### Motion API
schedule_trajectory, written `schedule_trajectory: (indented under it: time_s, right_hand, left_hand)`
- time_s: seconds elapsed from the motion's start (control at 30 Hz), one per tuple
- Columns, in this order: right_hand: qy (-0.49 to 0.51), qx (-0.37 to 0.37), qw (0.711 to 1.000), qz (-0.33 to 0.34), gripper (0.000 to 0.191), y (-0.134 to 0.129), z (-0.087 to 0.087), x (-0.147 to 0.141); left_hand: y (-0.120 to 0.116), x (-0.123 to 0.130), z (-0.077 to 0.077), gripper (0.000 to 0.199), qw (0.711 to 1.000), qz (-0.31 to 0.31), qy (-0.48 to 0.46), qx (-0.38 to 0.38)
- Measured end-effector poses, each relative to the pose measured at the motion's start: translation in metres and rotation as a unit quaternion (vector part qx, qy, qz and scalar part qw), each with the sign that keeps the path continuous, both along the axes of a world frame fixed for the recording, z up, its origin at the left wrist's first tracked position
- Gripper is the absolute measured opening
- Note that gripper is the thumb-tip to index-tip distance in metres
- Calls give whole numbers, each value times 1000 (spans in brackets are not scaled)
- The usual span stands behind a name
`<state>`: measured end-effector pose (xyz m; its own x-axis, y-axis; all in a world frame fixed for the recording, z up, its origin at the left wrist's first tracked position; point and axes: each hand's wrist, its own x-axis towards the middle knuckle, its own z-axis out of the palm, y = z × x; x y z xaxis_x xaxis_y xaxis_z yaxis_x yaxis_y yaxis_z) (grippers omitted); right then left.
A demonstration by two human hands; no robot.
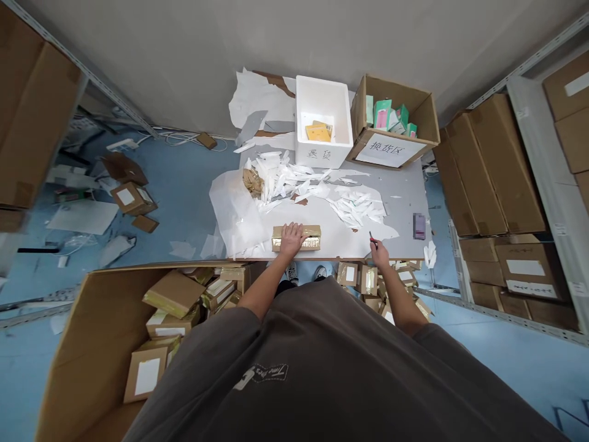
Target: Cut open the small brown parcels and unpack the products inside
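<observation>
One left hand (291, 239) lies flat, fingers spread, on one taped box (313, 239) at one table's (400, 199) front edge; one white bin (334, 158) stands behind, one right hand (380, 253) curls closed around one red tool (372, 238), one open carton (427, 123) sits behind, one phone (418, 226) lies further right

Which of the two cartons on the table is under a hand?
The small taped carton at the near edge, under the left hand. The open carton at the back is larger, holds green boxes and is untouched.

box (312, 239) on table (401, 191), paper scraps (278, 179) behind, tool (372, 239) to right.
</observation>
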<state>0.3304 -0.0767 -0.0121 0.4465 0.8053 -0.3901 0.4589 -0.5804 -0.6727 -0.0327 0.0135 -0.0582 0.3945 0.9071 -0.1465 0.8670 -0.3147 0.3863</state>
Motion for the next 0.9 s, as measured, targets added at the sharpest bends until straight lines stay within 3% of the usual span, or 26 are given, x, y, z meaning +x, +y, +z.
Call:
schedule_trajectory:
  time_s: [0.1, 0.23, 0.3, 0.43, 0.57, 0.67, 0.77, 0.83, 0.9]
  right_hand:
    - [68, 6, 997, -38, 39, -3, -17, -8]
    - [242, 33, 958, -151, 40, 9, -56, -39]
    - [259, 26, 951, -166, 40, 18, -75, -39]
    - [141, -15, 976, -164, 39, 38, -112, -8]
    - [1, -39, 994, -105, 43, 51, -144, 29]
    - [-96, -39, 991, -85, 50, 50, -149, 43]
    - [-112, -18, 990, -89, 58, 43, -135, 37]
    - [-26, -11, 998, -61, 58, 35, -122, 15]
    - [123, -25, 992, -13, 60, 27, -113, -20]
  left_hand:
    - [-5, 5, 1, 69, 1000, 16, -1, 11]
    - [-18, 18, 7, 73, 997, 65, 35, -11]
    - [-24, 28, 10, 75, 993, 85, 69, -35]
    - [-33, 45, 4, 68, 989, 140, 50, -20]
    - [-39, 52, -10, 64, 980, 195, 2, 30]
    - [-43, 56, -15, 64, 974, 222, -4, 39]
    - [-46, 66, -12, 65, 965, 259, -5, 39]
    - [-48, 76, -9, 65, 958, 285, -4, 34]
    - [-49, 88, -5, 64, 950, 310, 2, 26]
